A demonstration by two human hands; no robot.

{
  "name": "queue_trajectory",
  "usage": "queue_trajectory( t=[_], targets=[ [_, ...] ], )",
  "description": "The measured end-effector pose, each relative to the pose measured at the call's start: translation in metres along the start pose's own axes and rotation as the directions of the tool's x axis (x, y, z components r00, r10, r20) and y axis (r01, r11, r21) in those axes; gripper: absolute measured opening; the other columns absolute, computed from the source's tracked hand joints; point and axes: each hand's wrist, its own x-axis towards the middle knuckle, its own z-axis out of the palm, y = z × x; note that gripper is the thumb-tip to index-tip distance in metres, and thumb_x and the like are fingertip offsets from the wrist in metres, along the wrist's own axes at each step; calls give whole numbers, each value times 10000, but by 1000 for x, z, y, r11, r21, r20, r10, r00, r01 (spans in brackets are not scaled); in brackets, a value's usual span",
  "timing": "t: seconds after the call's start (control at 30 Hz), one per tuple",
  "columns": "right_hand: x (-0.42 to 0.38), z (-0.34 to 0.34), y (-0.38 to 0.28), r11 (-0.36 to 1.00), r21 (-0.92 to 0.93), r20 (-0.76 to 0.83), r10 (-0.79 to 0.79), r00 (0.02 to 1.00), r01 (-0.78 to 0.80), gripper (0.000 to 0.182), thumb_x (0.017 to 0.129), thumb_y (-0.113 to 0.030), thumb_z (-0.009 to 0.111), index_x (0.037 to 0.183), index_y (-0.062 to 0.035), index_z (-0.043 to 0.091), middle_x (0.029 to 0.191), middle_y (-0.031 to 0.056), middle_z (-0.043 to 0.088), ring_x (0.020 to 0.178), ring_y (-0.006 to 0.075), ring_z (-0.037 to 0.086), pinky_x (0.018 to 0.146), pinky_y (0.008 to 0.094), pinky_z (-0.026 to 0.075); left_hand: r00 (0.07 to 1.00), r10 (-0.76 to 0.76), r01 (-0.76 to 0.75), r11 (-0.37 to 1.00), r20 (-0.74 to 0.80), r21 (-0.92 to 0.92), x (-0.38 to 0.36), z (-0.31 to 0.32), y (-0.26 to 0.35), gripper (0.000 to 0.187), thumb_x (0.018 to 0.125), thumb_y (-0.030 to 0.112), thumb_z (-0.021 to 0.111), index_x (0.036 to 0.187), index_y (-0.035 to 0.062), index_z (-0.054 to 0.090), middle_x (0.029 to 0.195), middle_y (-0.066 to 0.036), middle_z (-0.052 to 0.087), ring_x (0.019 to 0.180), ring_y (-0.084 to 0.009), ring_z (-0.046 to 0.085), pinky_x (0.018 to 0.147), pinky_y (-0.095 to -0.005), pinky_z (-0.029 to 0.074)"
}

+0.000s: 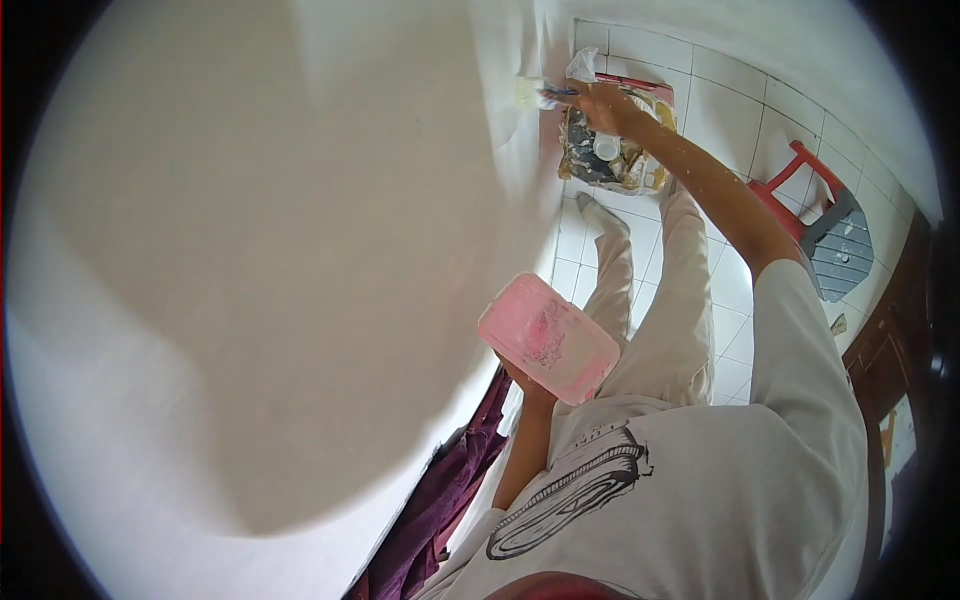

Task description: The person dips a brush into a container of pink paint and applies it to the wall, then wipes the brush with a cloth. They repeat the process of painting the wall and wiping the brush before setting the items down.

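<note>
A pink plastic tub (545,335) with whitish paint in it rests in my left hand (513,372), held in front of my waist. Most of that hand's fingers are hidden beneath the tub. My right hand (600,106) is stretched far out, its fingers closed round the handle of a paintbrush (530,94). The pale bristles touch, or lie very close to, the white wall (300,250). Below my right hand is a paint-spattered stool or box top (590,165), with a white round cup or lid (607,147) on it.
A red and grey plastic stool (840,240) lies or stands at the right on the white tiled floor (725,120). Purple cloth (460,480) hangs at the lower left by the wall. A brown wooden door or cabinet (890,345) is at the far right.
</note>
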Motion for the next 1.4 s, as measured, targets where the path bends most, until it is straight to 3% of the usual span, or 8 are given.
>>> queue_trajectory(
  t=[0.1, 0.33, 0.53, 0.73, 0.9, 1.2, 1.33, 1.4],
  targets=[
    [2, -7, 3, 977, -203, 40, 80, 996, -70, 836, 721, -35, 711, 1472, -302, 458, 1406, 139, 520, 850, 304, 693, 754, 392, 592, 1000, -3, 3, 1000, 0, 5, -2, 0, 0, 682, 981, 578, 466, 1495, 162, 298, 1439, -90, 441, 1281, -284, 500, 1063, -484, 451],
    [-22, -92, -96, 996, -9, -52, 93, 994, -93, 696, 776, -41, 607, 1418, -293, 510, 1018, 86, 591, 784, 310, 671, 651, 446, 558, 1000, -6, 6, 1000, -13, 0, 5, 1, -11, 691, 971, 592, 464, 1476, 141, 325, 1405, -108, 465, 1256, -296, 514, 1049, -488, 456],
    [-27, -81, -104, 930, 202, -496, -174, 851, 308, 646, 778, 19, 627, 1361, -257, 589, 1039, 78, 588, 723, 280, 640, 591, 385, 536, 999, -2, 3, 999, -44, 39, 5, 3, -11, 702, 962, 604, 462, 1459, 123, 348, 1377, -122, 486, 1234, -306, 527, 1037, -492, 461],
    [-16, 9, -18, 993, 108, -248, 81, 965, -55, 747, 767, -4, 621, 1423, -341, 504, 1195, 74, 617, 831, 331, 686, 702, 442, 577, 997, 16, -8, 993, -75, 114, 0, 5, -3, 714, 953, 616, 460, 1443, 104, 372, 1348, -137, 506, 1212, -315, 539, 1025, -496, 466],
    [-16, 53, 7, 968, 19, -55, 250, 967, -249, 598, 706, -20, 653, 1279, -189, 644, 1228, 109, 597, 914, 340, 663, 830, 475, 552, 997, 7, 4, 990, -77, 139, 0, 6, -6, 726, 945, 626, 458, 1429, 89, 391, 1324, -149, 524, 1194, -324, 549, 1015, -500, 470],
    [-64, -66, -164, 995, 94, -118, 33, 992, -22, 676, 750, -55, 646, 1380, -276, 540, 1024, 92, 585, 835, 295, 676, 699, 442, 589, 996, 8, 6, 987, -83, 158, -1, 6, -9, 751, 932, 644, 455, 1404, 61, 426, 1281, -172, 555, 1161, -338, 568, 997, -506, 477],
    [-72, -71, -179, 961, 107, -419, -188, 888, 253, 772, 742, 2, 642, 1420, -343, 508, 915, 37, 550, 724, 253, 649, 624, 381, 584, 997, 9, 4, 986, -74, 169, 5, 6, -6, 760, 927, 651, 454, 1396, 52, 438, 1267, -179, 565, 1150, -343, 574, 991, -508, 479],
    [-59, -42, -146, 962, 186, -349, -126, 929, 200, 781, 737, 8, 640, 1423, -341, 508, 930, 46, 561, 722, 256, 650, 630, 385, 584, 998, 10, 0, 987, -61, 163, 6, 3, -1, 766, 926, 653, 455, 1396, 49, 436, 1264, -183, 565, 1150, -347, 572, 994, -508, 477]
  ],
)
